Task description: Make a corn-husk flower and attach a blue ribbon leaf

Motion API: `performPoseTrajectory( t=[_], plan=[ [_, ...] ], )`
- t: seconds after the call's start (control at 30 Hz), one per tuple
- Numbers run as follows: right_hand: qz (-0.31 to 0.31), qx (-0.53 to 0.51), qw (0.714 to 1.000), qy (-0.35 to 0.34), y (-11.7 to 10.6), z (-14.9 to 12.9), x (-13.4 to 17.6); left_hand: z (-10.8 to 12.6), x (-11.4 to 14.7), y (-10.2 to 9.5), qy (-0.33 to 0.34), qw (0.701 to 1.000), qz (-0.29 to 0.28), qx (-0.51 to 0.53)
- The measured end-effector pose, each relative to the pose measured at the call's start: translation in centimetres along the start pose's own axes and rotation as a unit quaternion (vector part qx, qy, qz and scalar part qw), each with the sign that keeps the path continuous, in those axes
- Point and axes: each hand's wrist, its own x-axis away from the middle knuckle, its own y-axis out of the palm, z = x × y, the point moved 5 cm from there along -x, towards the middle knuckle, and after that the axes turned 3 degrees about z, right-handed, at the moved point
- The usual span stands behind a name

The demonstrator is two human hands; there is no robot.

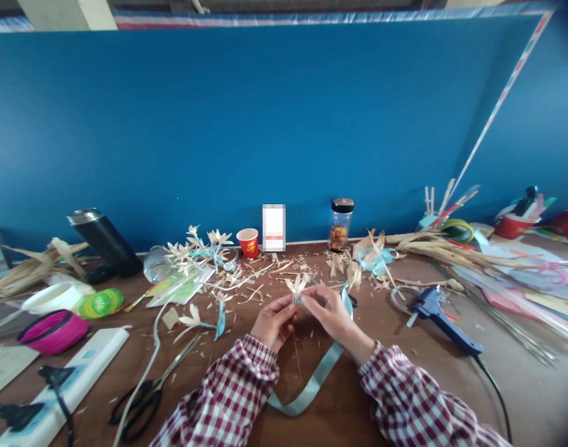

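Observation:
My left hand [275, 321] is closed in a pinch at the base of a small cream flower [297, 285], which looks made of dried husk and stands with its petals up. From the other side, the fingers of my right hand [331, 315] pinch at the same base, on the end of a pale blue ribbon [318, 375]. The ribbon loops down onto the table between my forearms. Fingertips partly hide where ribbon and flower meet. To the left lie a single flower with a blue-wrapped stem [190, 318] and a cluster of finished-looking flowers [213, 245].
Black-handled scissors [141, 397] and a white power strip [74, 385] lie left. A blue glue gun [444, 320] with a cord rests right. A red paper cup [249, 243], a lidded jar [341, 225] and husk scraps [284, 268] line the back, before a blue partition [284, 124].

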Motion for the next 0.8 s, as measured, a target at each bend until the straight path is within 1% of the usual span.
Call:
performPoseTrajectory(
  t=[0.4,0.6,0.8],
  plan=[
    [-0.014,0.005,1.000,-0.007,0.23,0.26,0.05,0.15,0.19,0.23,0.022,1.000,0.019,-0.009],
    [-0.009,0.008,1.000,0.003,0.21,0.34,0.04,0.26,0.26,0.30,0.049,0.998,0.033,-0.015],
    [-0.003,0.010,1.000,0.005,0.23,0.69,0.08,0.40,0.17,0.04,0.098,0.992,0.060,-0.058]
  ],
)
